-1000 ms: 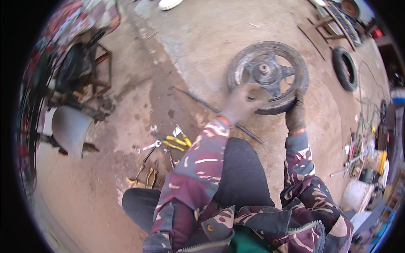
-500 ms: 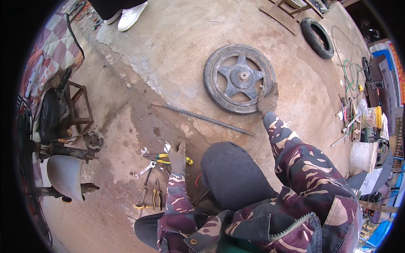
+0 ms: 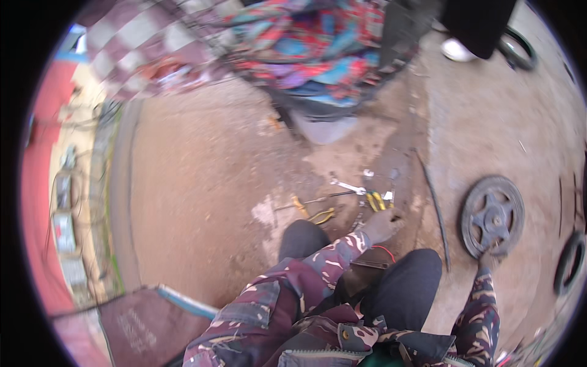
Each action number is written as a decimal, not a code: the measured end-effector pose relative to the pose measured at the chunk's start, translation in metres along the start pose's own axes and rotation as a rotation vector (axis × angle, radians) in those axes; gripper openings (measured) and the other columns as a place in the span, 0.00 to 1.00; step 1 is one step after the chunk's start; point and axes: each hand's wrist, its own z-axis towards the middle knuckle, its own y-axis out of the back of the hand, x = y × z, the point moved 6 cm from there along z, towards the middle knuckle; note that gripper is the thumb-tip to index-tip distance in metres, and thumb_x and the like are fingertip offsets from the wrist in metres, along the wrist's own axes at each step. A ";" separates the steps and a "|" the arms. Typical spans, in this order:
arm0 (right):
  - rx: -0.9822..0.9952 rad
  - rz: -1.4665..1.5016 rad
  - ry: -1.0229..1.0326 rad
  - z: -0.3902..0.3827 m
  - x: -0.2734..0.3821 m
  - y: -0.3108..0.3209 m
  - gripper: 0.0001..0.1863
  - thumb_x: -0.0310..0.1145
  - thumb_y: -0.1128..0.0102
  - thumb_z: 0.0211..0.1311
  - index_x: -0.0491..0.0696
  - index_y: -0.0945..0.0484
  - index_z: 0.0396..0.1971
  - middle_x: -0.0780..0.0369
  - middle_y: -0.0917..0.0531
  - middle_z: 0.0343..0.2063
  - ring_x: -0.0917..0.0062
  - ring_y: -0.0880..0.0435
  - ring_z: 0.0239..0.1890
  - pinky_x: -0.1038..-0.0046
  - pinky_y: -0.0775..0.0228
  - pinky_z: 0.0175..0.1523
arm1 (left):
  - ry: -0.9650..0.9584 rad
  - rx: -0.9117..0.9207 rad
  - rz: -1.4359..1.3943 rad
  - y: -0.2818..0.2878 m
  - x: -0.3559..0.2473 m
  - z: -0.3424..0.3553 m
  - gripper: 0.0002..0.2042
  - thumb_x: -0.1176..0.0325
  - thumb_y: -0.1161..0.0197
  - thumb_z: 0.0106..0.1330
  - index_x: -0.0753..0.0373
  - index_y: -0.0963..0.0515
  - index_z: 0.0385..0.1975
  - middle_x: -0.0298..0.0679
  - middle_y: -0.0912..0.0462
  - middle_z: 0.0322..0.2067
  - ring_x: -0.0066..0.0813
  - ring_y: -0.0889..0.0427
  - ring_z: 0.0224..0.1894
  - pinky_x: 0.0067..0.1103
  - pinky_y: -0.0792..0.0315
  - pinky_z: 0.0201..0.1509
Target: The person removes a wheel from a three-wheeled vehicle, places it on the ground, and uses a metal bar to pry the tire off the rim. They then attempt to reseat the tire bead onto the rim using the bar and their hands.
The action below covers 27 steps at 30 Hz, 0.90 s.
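My right hand grips the near edge of a motorcycle wheel, which lies flat on the ground with star-shaped spokes and a dark tyre. My left hand is low over the tools, its fingers curled together; what is in them, if anything, is hidden. Beside its fingertips lie yellow-handled pliers and a small white piece. A silver wrench, a screwdriver and smaller yellow-handled pliers are close by. Between the hands rests a long metal bar.
Ahead, a cloth-covered motorcycle has a pale mudguard. A person's white shoe shows at the far right. Loose tyres lie at the right. A brown sheet hangs at the lower left.
My view has swung left, so the wheel and tools appear farther right and the motorcycle fills the top. Both hands stay at about the same places, right on the wheel, left by the tools.
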 end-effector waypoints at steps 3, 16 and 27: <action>0.280 0.228 0.192 0.001 0.005 0.020 0.48 0.57 0.49 0.74 0.47 0.55 0.83 0.46 0.51 0.82 0.56 0.49 0.83 0.64 0.57 0.84 | 0.162 -0.035 -0.067 0.070 -0.029 -0.065 0.17 0.59 0.41 0.78 0.65 0.18 0.55 0.48 0.11 0.44 0.41 0.12 0.48 0.31 0.21 0.54; 1.613 1.415 0.330 -0.460 0.423 0.317 0.34 0.59 0.46 0.77 0.46 0.28 0.68 0.57 0.19 0.60 0.65 0.22 0.63 0.61 0.28 0.66 | -0.052 -0.769 0.151 0.171 -0.180 -0.236 0.27 0.53 0.40 0.74 0.55 0.27 0.70 0.54 0.28 0.70 0.54 0.30 0.71 0.39 0.36 0.75; 1.954 0.577 0.496 -0.503 0.305 0.410 0.41 0.63 0.42 0.74 0.43 0.31 0.71 0.51 0.22 0.66 0.58 0.18 0.63 0.59 0.24 0.66 | 0.751 -0.912 -0.274 0.094 -0.194 -0.529 0.19 0.52 0.41 0.73 0.61 0.15 0.49 0.53 0.12 0.44 0.54 0.13 0.49 0.41 0.21 0.53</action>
